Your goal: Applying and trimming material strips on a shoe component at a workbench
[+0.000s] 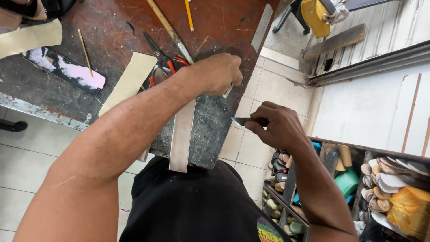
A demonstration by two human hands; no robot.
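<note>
Head view looks straight down on your two hands at the near right edge of the tabletop (112, 27). Your left hand (215, 74) presses down on the far end of a pale strip (181, 134), its fingers curled tight over the material, so the strip lies flat on the dark stone slab (208, 130) while its near end hangs over the slab's edge toward you. Your right hand (277, 125) hovers just beside the slab, off its right edge, with fingers pinching a short knife (244, 121) whose blade points left toward the strip. Red-handled scissors (163, 62) lie just beyond your left wrist, beside a second cream strip (127, 80). Down on the right, a divided wooden crate (331, 154) holds shoe soles, insoles and scraps sorted into its compartments.
</note>
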